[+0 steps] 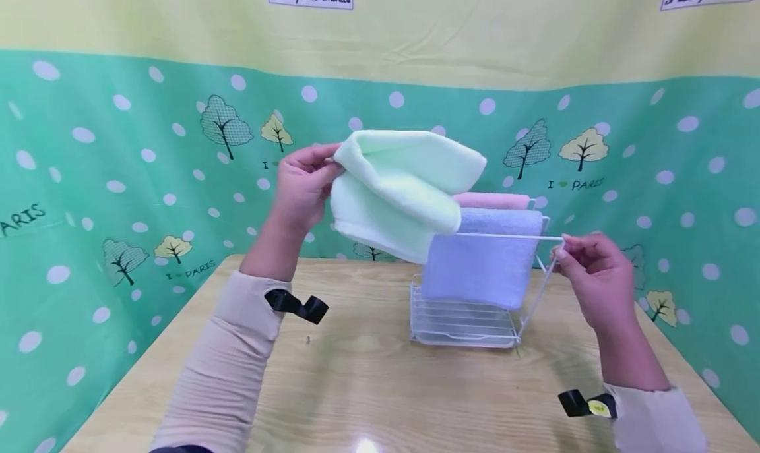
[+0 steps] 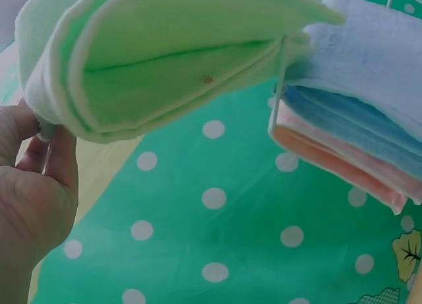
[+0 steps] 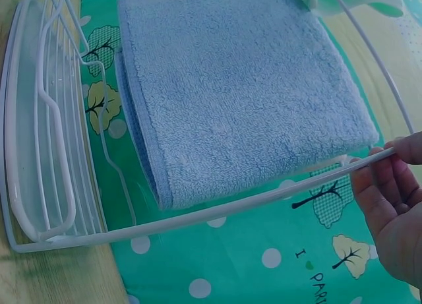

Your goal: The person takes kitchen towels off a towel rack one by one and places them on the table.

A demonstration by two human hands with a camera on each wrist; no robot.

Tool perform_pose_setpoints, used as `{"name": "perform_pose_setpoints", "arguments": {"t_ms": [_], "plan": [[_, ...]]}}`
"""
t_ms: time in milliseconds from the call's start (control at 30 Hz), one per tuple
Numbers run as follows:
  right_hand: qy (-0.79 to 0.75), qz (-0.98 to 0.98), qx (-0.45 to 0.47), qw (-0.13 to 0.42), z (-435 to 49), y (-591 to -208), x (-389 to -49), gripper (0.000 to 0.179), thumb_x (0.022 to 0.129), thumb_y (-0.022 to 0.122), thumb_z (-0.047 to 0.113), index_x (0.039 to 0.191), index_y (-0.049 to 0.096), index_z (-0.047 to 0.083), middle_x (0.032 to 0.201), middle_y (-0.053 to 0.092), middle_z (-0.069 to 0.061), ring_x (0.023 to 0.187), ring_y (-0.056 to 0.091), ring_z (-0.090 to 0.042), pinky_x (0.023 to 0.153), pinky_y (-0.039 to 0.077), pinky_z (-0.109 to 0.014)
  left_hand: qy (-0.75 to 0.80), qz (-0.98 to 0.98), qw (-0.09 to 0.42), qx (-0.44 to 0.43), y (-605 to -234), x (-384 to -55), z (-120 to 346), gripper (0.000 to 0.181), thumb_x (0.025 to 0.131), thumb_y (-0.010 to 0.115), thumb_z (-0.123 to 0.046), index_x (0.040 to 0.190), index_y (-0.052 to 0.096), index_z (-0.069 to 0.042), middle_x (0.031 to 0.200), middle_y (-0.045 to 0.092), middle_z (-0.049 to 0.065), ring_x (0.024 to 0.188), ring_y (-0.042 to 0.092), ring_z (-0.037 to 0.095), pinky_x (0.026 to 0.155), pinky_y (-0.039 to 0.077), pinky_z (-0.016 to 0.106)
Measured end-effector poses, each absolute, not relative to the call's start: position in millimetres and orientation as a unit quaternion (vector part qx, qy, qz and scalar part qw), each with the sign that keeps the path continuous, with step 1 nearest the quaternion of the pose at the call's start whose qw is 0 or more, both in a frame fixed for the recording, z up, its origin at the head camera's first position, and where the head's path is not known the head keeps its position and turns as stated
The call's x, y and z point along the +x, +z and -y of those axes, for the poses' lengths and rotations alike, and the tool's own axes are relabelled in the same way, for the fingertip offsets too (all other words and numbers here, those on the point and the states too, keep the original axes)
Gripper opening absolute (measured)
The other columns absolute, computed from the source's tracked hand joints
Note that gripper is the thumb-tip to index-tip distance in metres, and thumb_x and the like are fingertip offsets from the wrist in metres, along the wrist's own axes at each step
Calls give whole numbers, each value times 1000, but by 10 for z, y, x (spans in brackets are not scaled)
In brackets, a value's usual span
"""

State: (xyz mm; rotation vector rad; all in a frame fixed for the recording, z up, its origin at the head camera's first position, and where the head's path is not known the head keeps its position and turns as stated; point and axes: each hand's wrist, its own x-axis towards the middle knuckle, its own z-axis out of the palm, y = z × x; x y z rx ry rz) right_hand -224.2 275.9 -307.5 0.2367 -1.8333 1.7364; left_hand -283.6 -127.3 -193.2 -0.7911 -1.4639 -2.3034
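Observation:
A pale green towel, folded and drooping, hangs in the air from my left hand, which pinches its left end between thumb and fingers. Its right end overlaps the left part of a white wire rack in the head view. My right hand pinches the rack's front upper corner. Over one bar drapes a folded blue towel, and behind it hangs a pink towel. From the left wrist the green towel shows its open folded layers, with a small brown spot on one.
The rack's base holds a clear tray on the wooden table. A tiny object lies on the table at left. Behind hangs a green and yellow curtain with dots and trees.

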Motion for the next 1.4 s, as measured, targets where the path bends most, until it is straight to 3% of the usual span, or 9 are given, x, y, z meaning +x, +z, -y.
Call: {"name": "perform_pose_setpoints", "arguments": {"t_ms": [367,600,1067,1300,1400], "plan": [[639,707,78,293,-2760,-3065,-2224,21,91,67,2,110,63,-3,98,63,-6,85,61,-15,73,55,-20,-799,508,200,-252,-2020,-2820,1536,37,87,59,18,88,79,-12,88,74,5,80,69,16,73,58,30],[630,713,76,297,-2760,-3094,-2232,20,91,66,2,111,63,-3,97,62,-6,85,61,-15,73,55,-19,-801,537,167,-205,-2219,-2837,1677,22,86,67,10,92,79,-8,88,74,7,76,70,17,70,58,28],[633,708,71,305,-2762,-3101,-2209,17,92,65,0,109,64,-1,97,64,-4,85,61,-15,72,55,-18,-767,615,152,-103,-2696,-3019,1806,22,87,69,4,93,78,-16,89,72,0,79,66,14,69,58,26],[630,712,67,304,-2752,-3097,-2210,21,91,66,1,112,62,-4,98,63,-6,86,61,-16,72,55,-18,-760,628,152,-70,-2957,-3105,1787,26,88,70,1,114,68,1,94,70,0,79,65,14,64,56,24],[631,712,68,300,-2747,-3090,-2226,24,91,66,4,113,62,-4,99,62,-7,87,61,-16,73,55,-18,-761,628,153,-54,-3067,-3147,1766,27,88,71,0,115,68,1,94,70,1,78,65,14,62,56,23]]}}
